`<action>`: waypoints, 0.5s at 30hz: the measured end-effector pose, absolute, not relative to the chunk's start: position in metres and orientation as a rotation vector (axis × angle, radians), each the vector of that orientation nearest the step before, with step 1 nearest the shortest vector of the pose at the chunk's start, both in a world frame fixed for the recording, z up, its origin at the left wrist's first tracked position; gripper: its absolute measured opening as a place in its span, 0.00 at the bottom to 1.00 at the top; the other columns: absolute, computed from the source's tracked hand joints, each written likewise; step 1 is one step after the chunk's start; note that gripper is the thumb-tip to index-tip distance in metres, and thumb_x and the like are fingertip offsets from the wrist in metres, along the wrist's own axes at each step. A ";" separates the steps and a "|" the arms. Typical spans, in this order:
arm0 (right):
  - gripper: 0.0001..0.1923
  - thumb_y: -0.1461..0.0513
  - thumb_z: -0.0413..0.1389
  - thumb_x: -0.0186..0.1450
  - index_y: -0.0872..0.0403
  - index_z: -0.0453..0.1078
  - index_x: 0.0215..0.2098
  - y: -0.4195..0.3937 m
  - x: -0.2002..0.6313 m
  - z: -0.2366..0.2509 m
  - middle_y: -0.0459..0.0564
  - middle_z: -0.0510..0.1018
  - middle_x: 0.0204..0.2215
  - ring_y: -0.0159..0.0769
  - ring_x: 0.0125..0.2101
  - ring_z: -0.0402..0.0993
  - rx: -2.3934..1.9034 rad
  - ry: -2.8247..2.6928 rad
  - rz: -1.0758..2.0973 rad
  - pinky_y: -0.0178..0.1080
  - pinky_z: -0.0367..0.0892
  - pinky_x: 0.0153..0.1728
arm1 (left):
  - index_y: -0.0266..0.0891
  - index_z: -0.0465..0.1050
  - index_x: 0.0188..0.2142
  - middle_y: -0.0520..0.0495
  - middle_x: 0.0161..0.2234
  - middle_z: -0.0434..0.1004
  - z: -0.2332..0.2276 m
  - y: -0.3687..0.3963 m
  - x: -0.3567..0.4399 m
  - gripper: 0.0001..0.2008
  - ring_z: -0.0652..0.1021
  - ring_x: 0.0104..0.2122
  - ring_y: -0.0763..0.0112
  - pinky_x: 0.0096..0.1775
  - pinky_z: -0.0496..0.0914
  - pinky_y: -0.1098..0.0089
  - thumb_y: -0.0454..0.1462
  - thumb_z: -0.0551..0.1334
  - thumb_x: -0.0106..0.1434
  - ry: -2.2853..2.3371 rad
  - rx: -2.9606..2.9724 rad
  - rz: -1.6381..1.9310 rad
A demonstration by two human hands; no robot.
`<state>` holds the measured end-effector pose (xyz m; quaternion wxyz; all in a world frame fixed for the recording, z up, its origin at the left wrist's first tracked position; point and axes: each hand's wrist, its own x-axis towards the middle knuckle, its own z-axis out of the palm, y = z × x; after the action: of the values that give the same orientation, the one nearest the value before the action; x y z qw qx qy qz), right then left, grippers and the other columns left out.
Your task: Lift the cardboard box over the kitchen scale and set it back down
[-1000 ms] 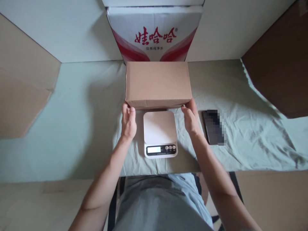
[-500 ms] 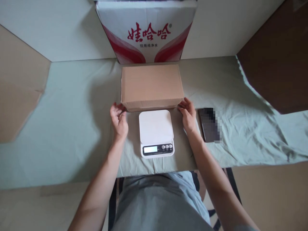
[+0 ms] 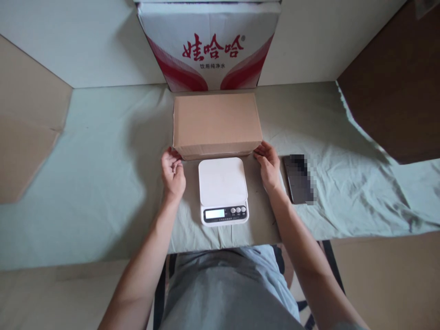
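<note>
— Looking over the shoulder: the brown cardboard box (image 3: 216, 124) sits flat on the tabletop (image 3: 103, 174), mid-way along, just behind the white kitchen scale (image 3: 223, 190), which stands close to the near edge.

— And the hands?

— The left hand (image 3: 173, 173) is at the box's near left corner, fingers curled loosely and touching it; the right hand (image 3: 268, 165) rests against the near right corner, fingers spread. Neither is clamped on; I'd call both released, only in contact.

— So which step is it?

— My guess is a grip being taken on the box, with the scale plate bare. A lift would need both palms pressed on the end faces, then a level carry toward the plate.

— Anything else around?

— A dark phone (image 3: 298, 178) lies right of the scale, and a red-and-white printed carton (image 3: 209, 46) stands at the far edge.
</note>
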<state>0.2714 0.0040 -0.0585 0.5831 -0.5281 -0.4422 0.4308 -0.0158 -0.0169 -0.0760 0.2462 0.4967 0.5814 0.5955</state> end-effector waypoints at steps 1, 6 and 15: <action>0.23 0.63 0.56 0.56 0.49 0.67 0.51 0.004 0.271 -0.058 0.51 0.78 0.47 0.38 0.47 0.74 -1.240 -1.034 1.002 0.51 0.66 0.55 | 0.40 0.60 0.57 0.37 0.49 0.72 -0.076 -0.017 -0.016 0.25 0.77 0.48 0.65 0.51 0.71 0.62 0.44 0.60 0.62 1.590 1.360 1.622; 0.18 0.62 0.56 0.57 0.50 0.71 0.47 0.002 0.271 -0.057 0.51 0.79 0.45 0.38 0.44 0.76 -1.277 -1.051 0.965 0.50 0.67 0.53 | 0.40 0.60 0.57 0.37 0.49 0.72 -0.077 -0.018 -0.015 0.25 0.77 0.47 0.65 0.52 0.71 0.61 0.43 0.60 0.62 1.582 1.359 1.609; 0.14 0.64 0.54 0.58 0.51 0.75 0.41 -0.001 0.271 -0.058 0.47 0.81 0.40 0.39 0.44 0.74 -1.323 -1.141 0.885 0.49 0.66 0.54 | 0.39 0.66 0.53 0.39 0.48 0.75 -0.077 -0.022 -0.017 0.20 0.77 0.47 0.65 0.53 0.71 0.62 0.36 0.59 0.60 1.660 1.364 1.563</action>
<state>0.2712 -0.0005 -0.0583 0.5578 -0.5606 -0.4835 0.3753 -0.0166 -0.0216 -0.0772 0.2400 0.4984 0.6065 0.5710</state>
